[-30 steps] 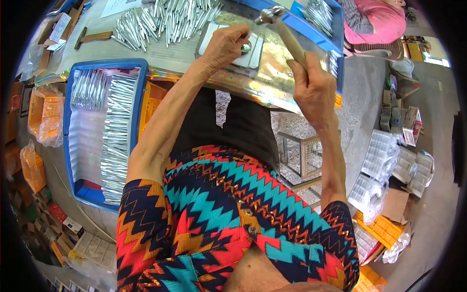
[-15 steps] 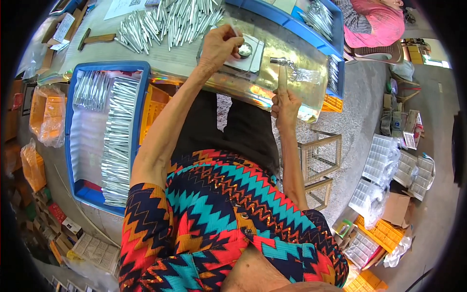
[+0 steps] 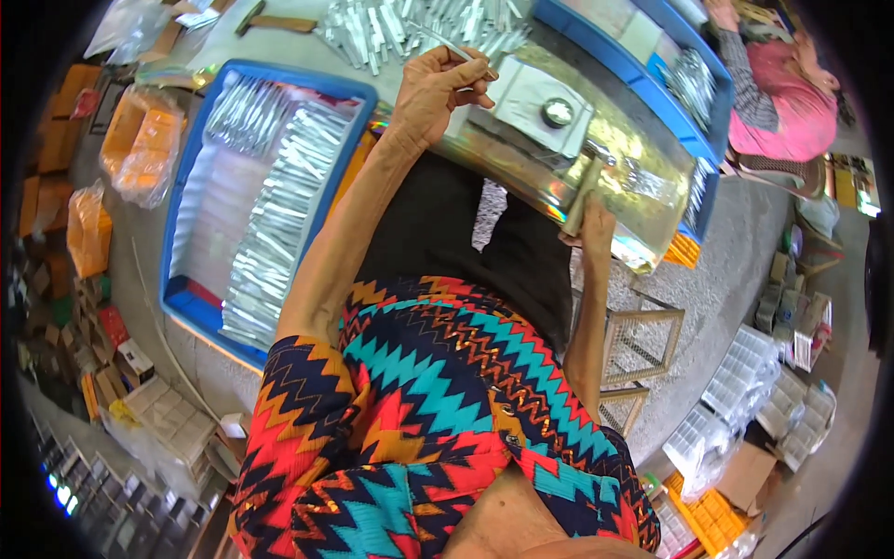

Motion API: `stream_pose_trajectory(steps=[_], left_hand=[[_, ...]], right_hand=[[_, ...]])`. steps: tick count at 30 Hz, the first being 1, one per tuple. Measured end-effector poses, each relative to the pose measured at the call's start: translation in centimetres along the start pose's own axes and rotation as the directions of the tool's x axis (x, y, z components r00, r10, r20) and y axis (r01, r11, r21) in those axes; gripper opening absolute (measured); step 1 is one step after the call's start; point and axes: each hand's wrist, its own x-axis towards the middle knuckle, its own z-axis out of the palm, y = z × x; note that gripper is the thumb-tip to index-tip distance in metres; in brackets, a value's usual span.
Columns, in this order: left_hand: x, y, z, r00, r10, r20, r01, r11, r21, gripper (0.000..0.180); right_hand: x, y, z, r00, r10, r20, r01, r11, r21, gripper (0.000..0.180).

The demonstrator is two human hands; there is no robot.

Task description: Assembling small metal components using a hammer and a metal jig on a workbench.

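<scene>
My left hand (image 3: 440,98) is pinched round a slim silver metal rod (image 3: 449,42), which points up and to the left over the table. My right hand (image 3: 592,226) grips a hammer by its pale wooden handle (image 3: 581,197); the head lies low over the yellowish, shiny tabletop (image 3: 626,149). Between the two hands, a small round metal block (image 3: 557,113) sits on a whitish square plate (image 3: 521,101). Just beyond my left hand spreads a loose heap of similar silver rods (image 3: 391,28).
A blue tray (image 3: 177,233) with rows of silver rods stands at the left. Another hammer (image 3: 279,22) lies at the table's far left. More blue bins (image 3: 633,47) line the right side, near a seated person in pink (image 3: 778,102). Wire-mesh frames (image 3: 643,345) stand below.
My left hand has drawn away from the round metal block, and the rod now shows in its fingers. The hammer has come lower and nearer to me. The whole view has turned and shifted.
</scene>
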Motion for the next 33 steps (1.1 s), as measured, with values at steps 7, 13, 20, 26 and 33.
stream_pose_trajectory(steps=[7, 13, 20, 26, 33], left_hand=[[-5.5, 4.9, -6.7, 0.938, 0.144, -0.314, -0.039, 0.947, 0.318, 0.018], [-7.5, 5.2, -13.0, 0.849, 0.057, -0.525, 0.168, 0.914, 0.37, 0.012], [-5.2, 2.8, -14.2, 0.785, -0.181, -0.592, 0.414, 0.865, 0.285, 0.013], [-4.8, 2.6, -13.0, 0.771, -0.179, -0.611, 0.414, 0.869, 0.269, 0.01], [-5.4, 2.6, -12.7, 0.891, -0.053, -0.452, 0.29, 0.83, 0.475, 0.019]], right_hand=[[-0.7, 0.4, -0.3, 0.98, -0.196, 0.041, 0.201, 0.966, -0.164, 0.041], [-1.2, -0.5, 0.4, 0.982, -0.189, -0.016, 0.182, 0.962, -0.202, 0.039], [-1.2, -0.1, 0.6, 0.98, -0.197, -0.025, 0.187, 0.959, -0.212, 0.037], [-1.3, -0.1, 0.6, 0.979, -0.199, -0.035, 0.187, 0.956, -0.226, 0.037], [-1.3, -0.2, 0.5, 0.98, -0.19, -0.058, 0.174, 0.964, -0.203, 0.037]])
